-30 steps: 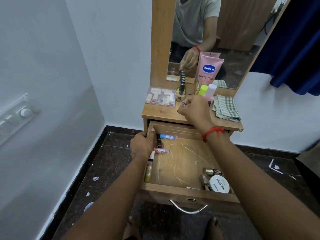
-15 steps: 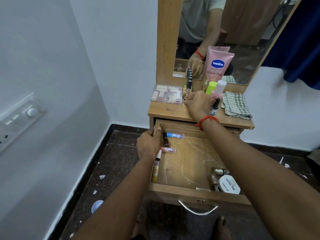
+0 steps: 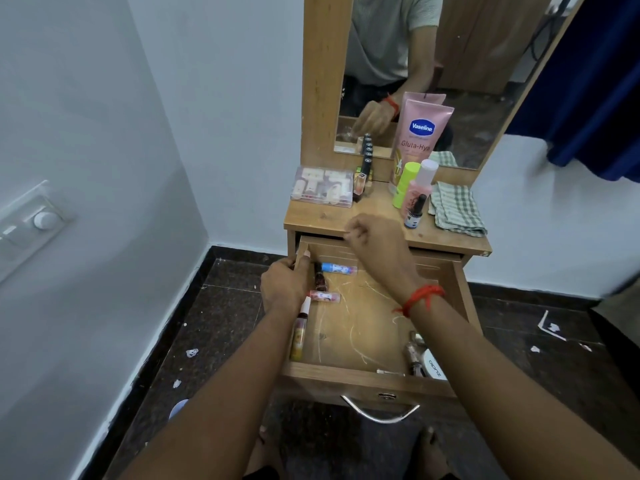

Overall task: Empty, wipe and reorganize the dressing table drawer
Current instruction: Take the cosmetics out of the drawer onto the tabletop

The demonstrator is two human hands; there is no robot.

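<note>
Looking at wooden drawer (image 3: 363,379), pulled out from under the dressing table top (image 3: 322,216) toward the person, curved metal handle (image 3: 379,412) on the front. Pale floor, heavily scratched. Contents:
- blue-capped tube (image 3: 337,268) lying crosswise along the back wall
- dark nail polish bottle (image 3: 320,278) and pink tube (image 3: 325,296) just beside it
- yellow tube (image 3: 299,332) lengthwise against the left wall, white cap to the back
- front right corner: round white ZUDIO tin (image 3: 434,367), small bottles (image 3: 414,355) just beside it

Left hand (image 3: 287,285) gripping the drawer's left wall near the back, fingers curled round it, arm straight. Right hand (image 3: 374,244) over the drawer's back edge, fingers curled; can't tell if pinching anything. Drawer long axis front-to-back, handle end nearest the person.
</note>
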